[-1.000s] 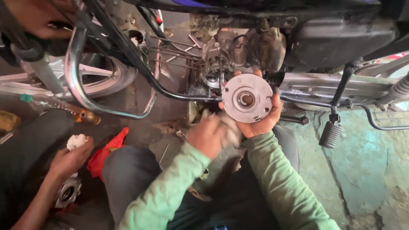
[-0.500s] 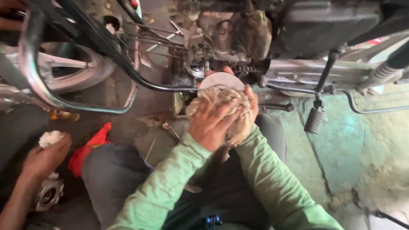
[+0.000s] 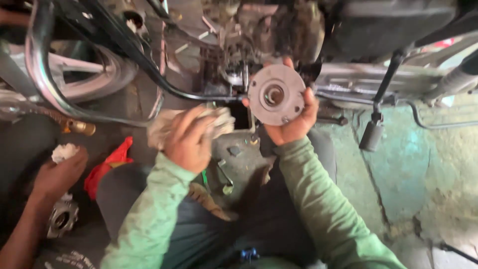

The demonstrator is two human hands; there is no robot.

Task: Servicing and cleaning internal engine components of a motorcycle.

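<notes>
- Two hands work in the head view: the right hand (image 3: 294, 122) cups a round grey metal disc with a central hub (image 3: 276, 94) from below, flat face up, near the grimy motorcycle engine (image 3: 269, 35).
- Left of that grip, the left hand (image 3: 186, 142) clenches a dirty pale rag (image 3: 209, 122).
- Only the palm and fingertips support the disc; an oily surface could let it slip onto the concrete floor (image 3: 413, 164).
- Half a second earlier the rag covered the disc; now they are apart.
- Further left, a co-worker's hand (image 3: 57, 174) holds a white wad (image 3: 63, 151).

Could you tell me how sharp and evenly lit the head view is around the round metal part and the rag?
Head view: the round metal disc in the right hand is fairly sharp and evenly lit; the rag under the left hand is smeared by motion blur; the engine area above is dim and soft.
</notes>
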